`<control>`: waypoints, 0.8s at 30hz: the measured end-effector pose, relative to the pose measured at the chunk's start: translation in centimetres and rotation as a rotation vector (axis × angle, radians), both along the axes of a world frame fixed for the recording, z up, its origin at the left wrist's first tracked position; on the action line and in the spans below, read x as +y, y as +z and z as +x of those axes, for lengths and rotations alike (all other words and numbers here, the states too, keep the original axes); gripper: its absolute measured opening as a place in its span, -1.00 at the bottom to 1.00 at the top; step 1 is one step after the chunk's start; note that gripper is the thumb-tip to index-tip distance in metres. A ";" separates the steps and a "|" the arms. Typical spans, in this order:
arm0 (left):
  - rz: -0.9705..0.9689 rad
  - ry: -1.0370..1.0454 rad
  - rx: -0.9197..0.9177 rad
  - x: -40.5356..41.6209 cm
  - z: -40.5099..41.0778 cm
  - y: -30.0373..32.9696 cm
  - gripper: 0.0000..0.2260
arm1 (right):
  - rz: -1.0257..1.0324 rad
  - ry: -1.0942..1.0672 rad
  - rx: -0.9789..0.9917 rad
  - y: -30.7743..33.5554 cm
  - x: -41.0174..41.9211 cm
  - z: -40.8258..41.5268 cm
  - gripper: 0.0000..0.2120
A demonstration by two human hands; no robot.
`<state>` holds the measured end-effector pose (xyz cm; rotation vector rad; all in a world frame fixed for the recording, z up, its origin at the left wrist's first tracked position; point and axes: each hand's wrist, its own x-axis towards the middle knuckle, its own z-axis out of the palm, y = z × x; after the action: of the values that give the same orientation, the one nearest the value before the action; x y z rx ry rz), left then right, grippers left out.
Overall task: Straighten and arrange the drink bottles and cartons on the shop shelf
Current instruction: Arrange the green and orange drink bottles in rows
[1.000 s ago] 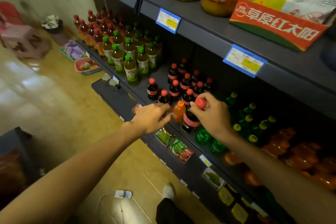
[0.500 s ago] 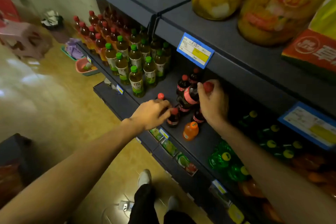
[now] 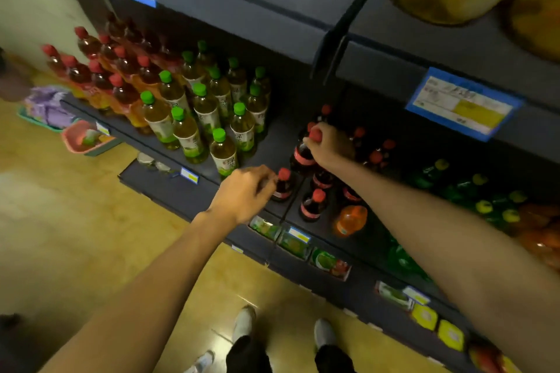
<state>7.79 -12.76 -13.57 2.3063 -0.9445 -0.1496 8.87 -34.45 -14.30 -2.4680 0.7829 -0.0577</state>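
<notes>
A dark red-capped cola bottle (image 3: 304, 152) is gripped at its neck by the right hand (image 3: 331, 145) (mid-shelf); another small cola bottle (image 3: 282, 185) at the dark shelf (image 3: 272, 142) front edge is touched by the left hand's (image 3: 245, 195) curled fingers.

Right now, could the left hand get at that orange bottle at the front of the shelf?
Probably yes. The orange bottle stands at the shelf's front edge with nothing before it, but the left hand grips a cola bottle and must let go first.

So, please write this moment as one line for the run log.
left hand: grips front red-capped dark cola bottle | right hand: grips rear red-capped dark cola bottle by neck | small orange plastic bottle: untouched at shelf front
</notes>
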 end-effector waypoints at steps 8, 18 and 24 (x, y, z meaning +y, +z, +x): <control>-0.071 -0.077 0.033 1.7 3.8 -1.8 -0.81 | -0.051 0.007 0.206 -5.1 1.2 3.9 -0.74; -0.063 -0.139 0.093 0.7 4.3 -3.5 -0.80 | -0.108 -0.036 0.272 -8.0 0.9 4.9 -0.69; -0.042 -0.133 0.114 0.1 4.5 -3.1 -0.76 | -0.134 -0.002 0.298 -7.5 0.5 4.3 -0.57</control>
<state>12.27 -12.68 -16.71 2.1724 -1.0317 -0.3109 13.16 -33.97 -21.85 -2.6383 0.9319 0.2707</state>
